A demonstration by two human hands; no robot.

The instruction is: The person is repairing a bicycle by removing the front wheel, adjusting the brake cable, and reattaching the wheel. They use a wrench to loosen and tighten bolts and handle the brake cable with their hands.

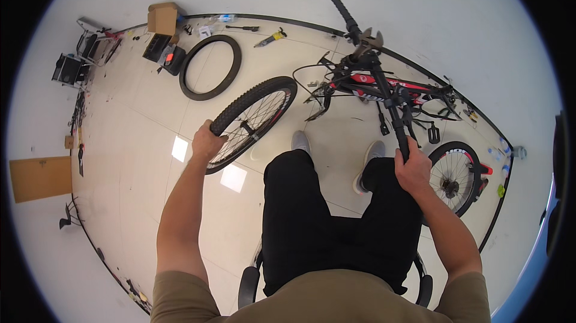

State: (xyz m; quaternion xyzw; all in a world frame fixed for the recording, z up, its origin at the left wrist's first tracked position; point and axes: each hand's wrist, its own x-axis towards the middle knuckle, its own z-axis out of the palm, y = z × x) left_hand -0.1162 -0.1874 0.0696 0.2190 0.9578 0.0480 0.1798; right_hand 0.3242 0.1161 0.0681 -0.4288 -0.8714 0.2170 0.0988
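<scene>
My left hand (209, 143) is closed around the knobbly tyre of a spoked bicycle wheel (255, 96), which stands tilted off to my left. The hub and part of the red-marked rim show. With my right hand (414, 168) I grip the near end of a black handlebar (387, 92). This handlebar joins a black and red bicycle frame (396, 82) lying on the floor ahead and to the right. A grey metal piece with wrench-like jaws (370, 40) sits at the handlebar's middle. The held wheel is apart from the frame.
A loose tyre (186, 77) lies far left, near a yellow and black tool (271, 37), a cardboard box (163, 20) and a black case (174, 60). Another wheel (451, 180) lies right, beside my leg. I sit on a chair with black armrests (249, 287). Walls curve around.
</scene>
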